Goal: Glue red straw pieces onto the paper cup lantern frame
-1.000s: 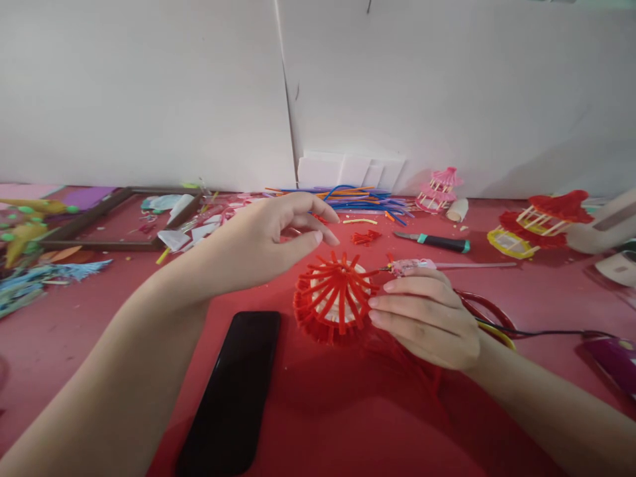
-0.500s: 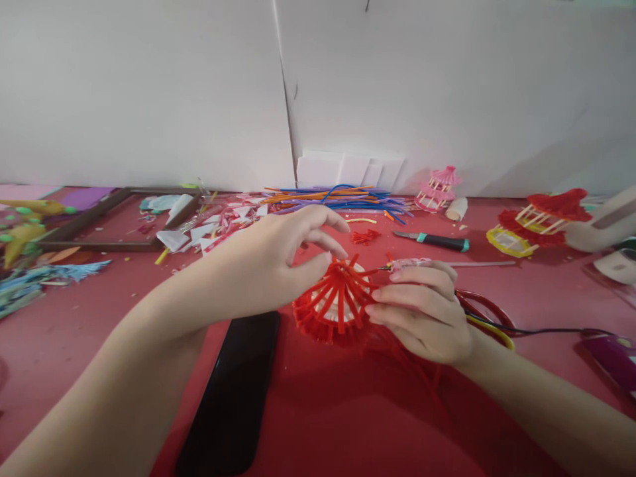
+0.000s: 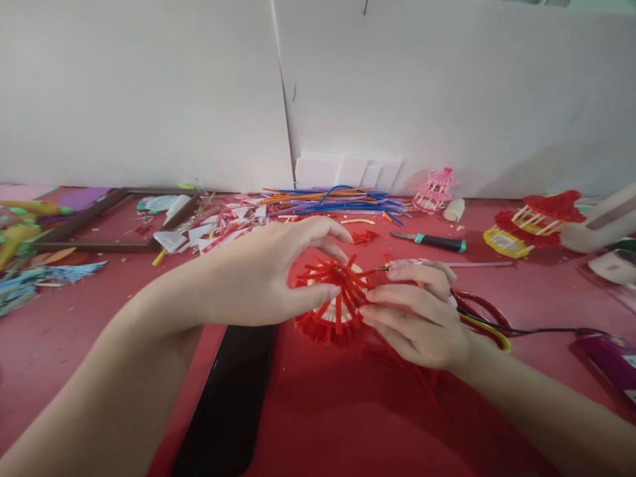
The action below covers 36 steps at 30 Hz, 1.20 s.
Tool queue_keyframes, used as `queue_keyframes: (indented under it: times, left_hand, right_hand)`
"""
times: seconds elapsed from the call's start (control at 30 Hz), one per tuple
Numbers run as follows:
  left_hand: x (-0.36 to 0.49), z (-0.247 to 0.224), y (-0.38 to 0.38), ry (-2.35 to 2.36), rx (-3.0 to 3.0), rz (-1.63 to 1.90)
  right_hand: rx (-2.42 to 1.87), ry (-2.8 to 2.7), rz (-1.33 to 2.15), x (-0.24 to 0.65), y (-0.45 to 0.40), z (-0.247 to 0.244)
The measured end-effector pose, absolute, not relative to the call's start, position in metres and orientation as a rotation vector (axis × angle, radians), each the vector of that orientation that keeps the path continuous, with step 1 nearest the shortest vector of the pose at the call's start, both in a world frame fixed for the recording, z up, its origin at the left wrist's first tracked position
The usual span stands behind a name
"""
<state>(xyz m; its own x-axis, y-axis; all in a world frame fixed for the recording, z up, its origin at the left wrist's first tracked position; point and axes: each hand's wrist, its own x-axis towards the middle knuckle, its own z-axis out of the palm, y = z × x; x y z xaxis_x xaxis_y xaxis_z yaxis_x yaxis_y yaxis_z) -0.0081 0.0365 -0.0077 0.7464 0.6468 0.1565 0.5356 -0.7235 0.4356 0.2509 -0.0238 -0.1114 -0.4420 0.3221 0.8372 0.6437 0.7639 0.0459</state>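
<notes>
A small round model (image 3: 342,308) of red pipe-cleaner strips over a pale core sits on the table between my hands. The strips fan out from its peaked top. My left hand (image 3: 278,271) curves around the model's left side, thumb in front and fingers behind, spread apart; whether it touches is hard to tell. My right hand (image 3: 422,318) is closed on a hot glue gun (image 3: 410,263), mostly hidden by the fingers. Its dark nozzle points left at the model's top, and a translucent glue stick (image 3: 484,264) juts out behind. The right fingertips rest by the model's right side.
A black phone (image 3: 228,404) lies at the near left. Behind are a craft knife (image 3: 430,241), a pile of coloured pipe cleaners (image 3: 338,201) and paper scraps (image 3: 218,228). Another red model (image 3: 541,222) and a pink one (image 3: 436,190) stand right. A black cord (image 3: 546,329) runs right.
My left hand has moved down and closer around the model, its thumb now in front of the strips. My right hand has shifted slightly left, still on the glue gun.
</notes>
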Motion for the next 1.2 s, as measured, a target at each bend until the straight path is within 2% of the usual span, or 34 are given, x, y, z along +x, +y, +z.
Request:
queue_keyframes:
  times: [0.27,0.53,0.8,1.2]
  left_hand:
    - [-0.010,-0.007,0.041,0.973,2.592,0.462]
    - [-0.002,-0.011,0.041,0.984,2.544,0.486]
    - [-0.001,-0.013,0.038,1.007,2.516,0.512]
    - [0.001,-0.010,0.034,1.013,2.522,0.490]
  right_hand:
    - [-0.676,-2.065,-0.261,0.252,-0.025,-0.104]
    - [-0.893,-1.898,-0.136,0.236,-0.022,-0.082]
    - [-0.984,-1.906,0.119,0.226,-0.010,-0.092]
    - [-0.994,-1.851,0.180,0.223,-0.006,-0.092]
